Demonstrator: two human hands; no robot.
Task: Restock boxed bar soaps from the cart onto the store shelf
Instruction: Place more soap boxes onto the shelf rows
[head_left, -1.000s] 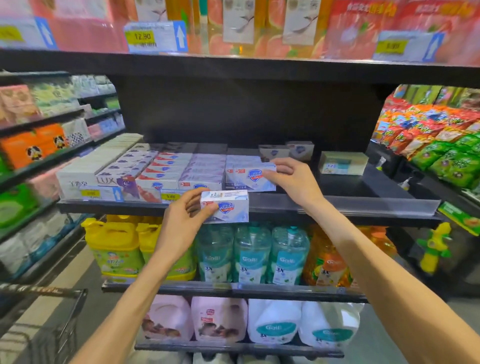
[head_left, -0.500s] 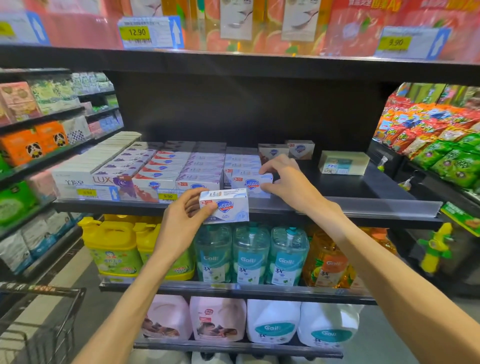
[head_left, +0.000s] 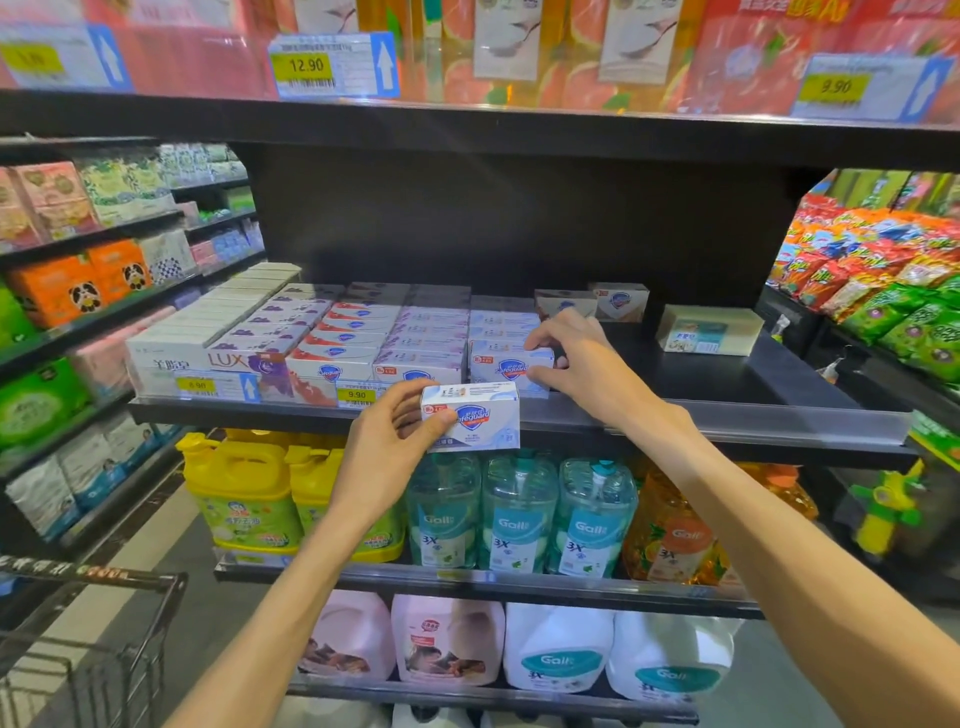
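A: Head view, L hand (head_left: 387, 447), what are the fingers doing?

B: Thumb's lying across the front of a white soap box (head_left: 470, 417), the other fingers are curling round its left end and back. It's holding that box upright in the air, just in front of the shelf (head_left: 727, 410) edge, w/ the logo facing the camera.

A: And the R hand (head_left: 584, 366)?

B: It's reaching over the shelf lip. Fingers are pinching a second soap box (head_left: 506, 366), upper ones on its top right corner, thumb on the right end lower down. That box is sitting on the shelf at the front of the rightmost row (head_left: 501, 325), just beside the lavender boxes (head_left: 423, 340).

A: Cart?

B: Cart (head_left: 93, 639) is showing bottom left, well apart from both hands.
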